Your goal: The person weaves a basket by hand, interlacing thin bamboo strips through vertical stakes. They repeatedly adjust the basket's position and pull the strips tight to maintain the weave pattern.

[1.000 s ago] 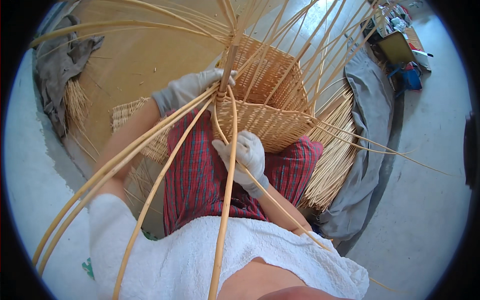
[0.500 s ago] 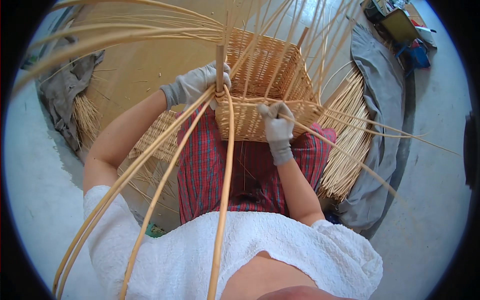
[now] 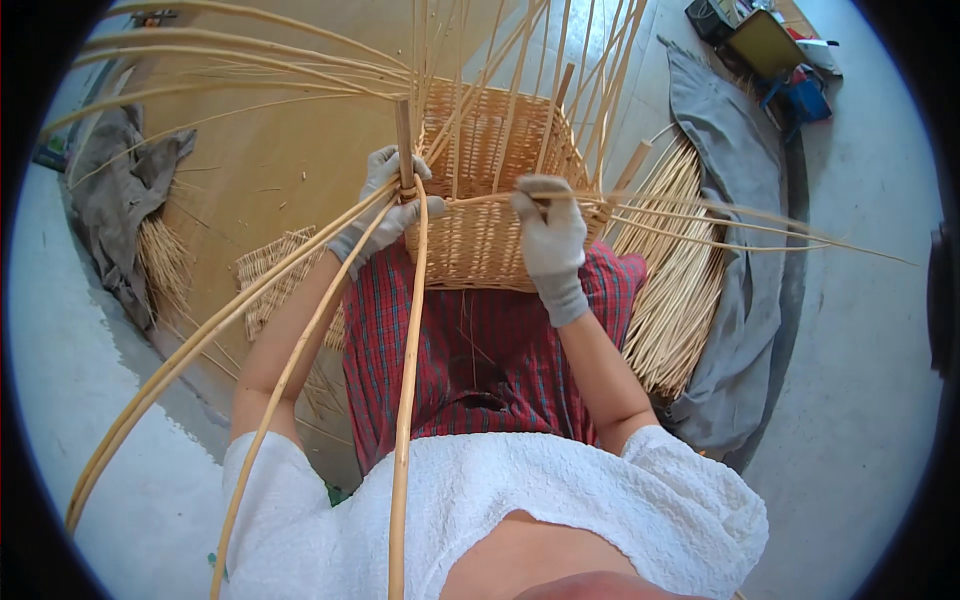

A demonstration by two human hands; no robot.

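Observation:
A rectangular wicker basket (image 3: 475, 255) rests on my red plaid-covered lap (image 3: 480, 355), long pale canes rising from it and fanning outward. My left hand (image 3: 368, 232), in a whitish glove, is closed around its near-left corner by an upright stick (image 3: 404, 125); several thick canes (image 3: 305, 255) bend from there toward me. My right hand (image 3: 550, 240), also gloved, pinches a thin cane (image 3: 485, 198) lying horizontally along the near rim, its free end stretching right and blurred.
A flat woven piece (image 3: 268, 280) lies behind my left arm. Grey cloth (image 3: 115, 190) covers canes at left; another grey cloth (image 3: 730, 330) lies beside a cane bundle (image 3: 665, 300) at right. A dark-yellow container (image 3: 755, 40) and blue object (image 3: 800, 95) are at upper right.
My right hand rose from below the basket to its rim and shifted right, swinging the thin cane from downward to nearly horizontal. The basket and long canes shifted slightly left.

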